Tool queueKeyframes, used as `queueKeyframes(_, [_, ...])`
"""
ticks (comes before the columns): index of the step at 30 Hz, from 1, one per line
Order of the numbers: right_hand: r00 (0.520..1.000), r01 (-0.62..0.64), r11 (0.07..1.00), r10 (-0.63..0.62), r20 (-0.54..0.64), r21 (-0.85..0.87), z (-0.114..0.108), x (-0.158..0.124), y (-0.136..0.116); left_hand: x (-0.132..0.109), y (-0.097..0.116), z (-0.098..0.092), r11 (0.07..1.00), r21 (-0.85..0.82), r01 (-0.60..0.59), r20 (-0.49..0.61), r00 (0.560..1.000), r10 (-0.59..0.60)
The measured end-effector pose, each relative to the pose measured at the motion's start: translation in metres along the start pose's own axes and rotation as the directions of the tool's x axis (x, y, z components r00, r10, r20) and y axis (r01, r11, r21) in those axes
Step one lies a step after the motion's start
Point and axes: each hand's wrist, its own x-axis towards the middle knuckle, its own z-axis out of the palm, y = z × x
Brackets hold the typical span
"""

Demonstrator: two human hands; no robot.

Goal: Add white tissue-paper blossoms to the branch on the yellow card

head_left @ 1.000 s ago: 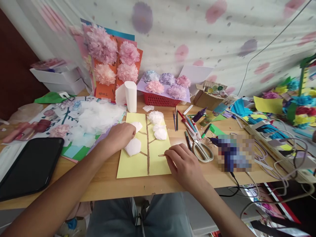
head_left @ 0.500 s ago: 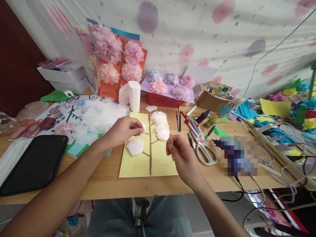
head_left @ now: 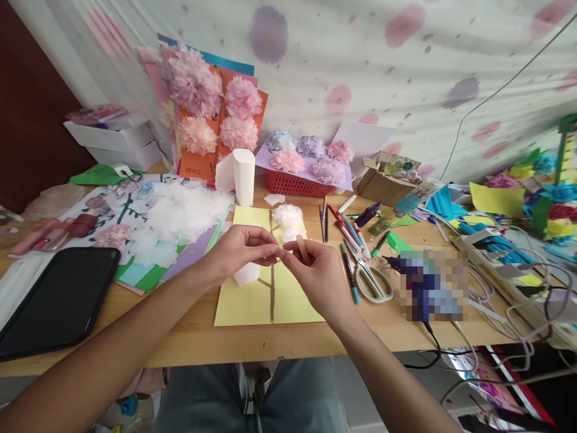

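Note:
A yellow card (head_left: 252,300) with a brown painted branch lies on the wooden table (head_left: 189,337). White tissue flowers (head_left: 288,216) sit on its upper part, and another tissue piece (head_left: 246,273) shows below my left hand. My left hand (head_left: 243,249) and my right hand (head_left: 313,270) meet above the card, fingertips pinched together on a small white tissue piece (head_left: 280,251). A thin wooden stick (head_left: 301,246) lies between my right fingers.
Scissors (head_left: 372,279) and several pens (head_left: 347,231) lie right of the card. A black tablet (head_left: 49,300) sits at the left, loose white tissue (head_left: 180,210) behind it. A red basket (head_left: 297,183) with tissue flowers, a paper roll (head_left: 243,174) and cables (head_left: 509,288) crowd the back and right.
My left hand lifted a tissue piece off the card. My right hand rose from the card's right edge with the stick and came left until both hands met above the card.

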Motion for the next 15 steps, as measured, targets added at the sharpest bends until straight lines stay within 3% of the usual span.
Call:
queueKeyframes(3, [1.0, 0.011, 1.0, -0.011, -0.023, 0.009, -0.001, 0.002, 0.001, 0.0, -0.003, 0.002, 1.0, -0.02, 0.001, -0.002, 1.0, -0.001])
queueKeyframes(11, [0.989, -0.122, 0.906, 0.144, -0.023, 0.406, 0.004, 0.005, 0.009, -0.001, -0.01, 0.015, 0.979, -0.206, 0.01, -0.013, 1.0, -0.013])
queueKeyframes(15, [0.985, -0.142, 0.884, 0.171, -0.024, 0.446, 0.011, 0.002, 0.012, -0.002, -0.011, 0.018, 0.982, -0.188, -0.009, -0.065, 0.998, -0.003])
